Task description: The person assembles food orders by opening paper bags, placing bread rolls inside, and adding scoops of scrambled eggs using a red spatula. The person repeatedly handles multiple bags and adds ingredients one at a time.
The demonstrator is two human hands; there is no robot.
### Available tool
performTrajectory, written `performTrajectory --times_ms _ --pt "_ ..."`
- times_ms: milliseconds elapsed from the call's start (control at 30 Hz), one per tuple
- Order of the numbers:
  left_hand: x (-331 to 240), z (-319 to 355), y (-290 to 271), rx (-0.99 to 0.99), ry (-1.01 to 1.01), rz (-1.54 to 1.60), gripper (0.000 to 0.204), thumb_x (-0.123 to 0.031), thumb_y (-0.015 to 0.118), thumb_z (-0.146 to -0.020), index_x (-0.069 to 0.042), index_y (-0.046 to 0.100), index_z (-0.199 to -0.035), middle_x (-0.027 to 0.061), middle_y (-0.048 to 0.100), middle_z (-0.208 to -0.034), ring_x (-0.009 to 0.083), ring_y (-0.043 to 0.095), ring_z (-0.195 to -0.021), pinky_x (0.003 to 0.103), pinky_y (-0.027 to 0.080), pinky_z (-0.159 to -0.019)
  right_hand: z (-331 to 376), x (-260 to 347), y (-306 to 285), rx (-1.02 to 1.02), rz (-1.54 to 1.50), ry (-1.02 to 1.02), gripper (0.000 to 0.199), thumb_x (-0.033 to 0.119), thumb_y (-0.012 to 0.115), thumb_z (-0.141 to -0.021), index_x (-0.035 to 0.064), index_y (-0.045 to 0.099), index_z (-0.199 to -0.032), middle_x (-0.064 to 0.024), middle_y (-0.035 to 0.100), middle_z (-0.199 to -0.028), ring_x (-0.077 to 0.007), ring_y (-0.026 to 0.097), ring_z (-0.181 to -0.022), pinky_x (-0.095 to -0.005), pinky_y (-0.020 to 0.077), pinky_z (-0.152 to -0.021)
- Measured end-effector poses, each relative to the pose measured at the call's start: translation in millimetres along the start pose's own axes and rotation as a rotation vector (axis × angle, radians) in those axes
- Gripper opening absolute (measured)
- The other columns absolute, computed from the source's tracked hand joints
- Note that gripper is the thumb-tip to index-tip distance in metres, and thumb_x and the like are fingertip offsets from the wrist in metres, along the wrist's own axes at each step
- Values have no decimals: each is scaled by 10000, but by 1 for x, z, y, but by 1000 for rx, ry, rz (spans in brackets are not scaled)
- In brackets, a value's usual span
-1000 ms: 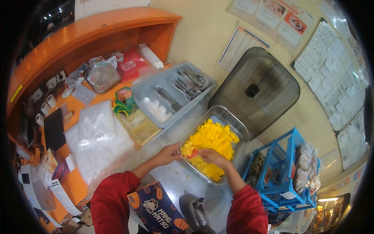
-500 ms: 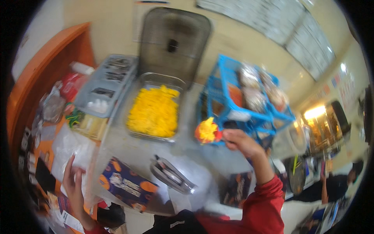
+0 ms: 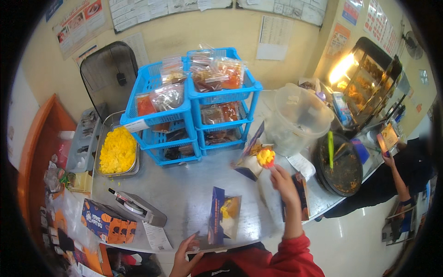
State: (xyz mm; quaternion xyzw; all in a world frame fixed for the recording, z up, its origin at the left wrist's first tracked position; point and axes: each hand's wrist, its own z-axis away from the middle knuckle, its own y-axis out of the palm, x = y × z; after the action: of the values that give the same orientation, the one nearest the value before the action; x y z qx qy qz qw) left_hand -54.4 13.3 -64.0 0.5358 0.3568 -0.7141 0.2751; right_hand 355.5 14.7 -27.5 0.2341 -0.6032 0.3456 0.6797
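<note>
My right hand (image 3: pixel 284 185) is closed round the handle of a red serving spoon (image 3: pixel 273 166) heaped with yellow shredded food. The spoon hangs beside and slightly over an open dark blue and orange box (image 3: pixel 241 170) that shows white rice inside. My left hand (image 3: pixel 187 255) has its fingers apart and holds nothing, low near the counter's front edge. Just beyond it stands another open meal box (image 3: pixel 217 214) with rice, yellow food and a brown piece. A third box (image 3: pixel 302 196) is partly hidden behind my right forearm. More yellow shreds (image 3: pixel 118 150) fill a metal tray (image 3: pixel 98 159) at the left.
Blue stacked baskets (image 3: pixel 196 134) with bagged sauces stand at the back. A clear tub (image 3: pixel 300 120) and a dark round pan (image 3: pixel 339 166) are at the right. A grey dispenser (image 3: pixel 145 210) and a patterned box (image 3: pixel 104 221) sit front left. Another person (image 3: pixel 385 180) stands far right.
The view has swung right. My right hand has carried the loaded spoon from beside the blue baskets to the rice box. My left hand has moved from the plastic bag at left toward the nearer meal box.
</note>
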Motion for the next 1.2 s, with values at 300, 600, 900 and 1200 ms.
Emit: performTrajectory --times_ms 300,600,900,1200 --pt "-87 1 51 -130 -93 -55 508 -109 645 -860 -35 463 -1328 113 570 -1155 201 536 -1074 327 422 -917 -116 -101 59 -547 1264 -386 128 117 463 -897 69 547 -980 -169 634 -901 -261 642 -786 -379 529 -614" --pt "-51 -15 42 -113 -15 -51 531 -248 689 -819 -19 514 -1265 123 600 -1085 213 565 -1013 352 419 -948 -104 -71 44 -511 964 -308 231 132 463 -902 24 528 -1096 -174 650 -927 -320 643 -792 -424 501 -657" --pt "1 -60 43 333 -180 -285 452 -275 639 -854 -64 536 -1240 161 597 -1126 327 592 -1015 394 463 -890 21 32 75 -165 280 -325 292 152 436 -951 -14 501 -1181 -222 629 -1030 -391 609 -974 -431 461 -795" --pt "63 -44 34 164 161 -391 448 -228 569 -898 -58 464 -1300 182 571 -1188 377 558 -1063 429 454 -898 27 157 325 634 347 -588 428 258 529 -915 49 454 -1282 -236 598 -1096 -431 562 -1009 -445 447 -837"
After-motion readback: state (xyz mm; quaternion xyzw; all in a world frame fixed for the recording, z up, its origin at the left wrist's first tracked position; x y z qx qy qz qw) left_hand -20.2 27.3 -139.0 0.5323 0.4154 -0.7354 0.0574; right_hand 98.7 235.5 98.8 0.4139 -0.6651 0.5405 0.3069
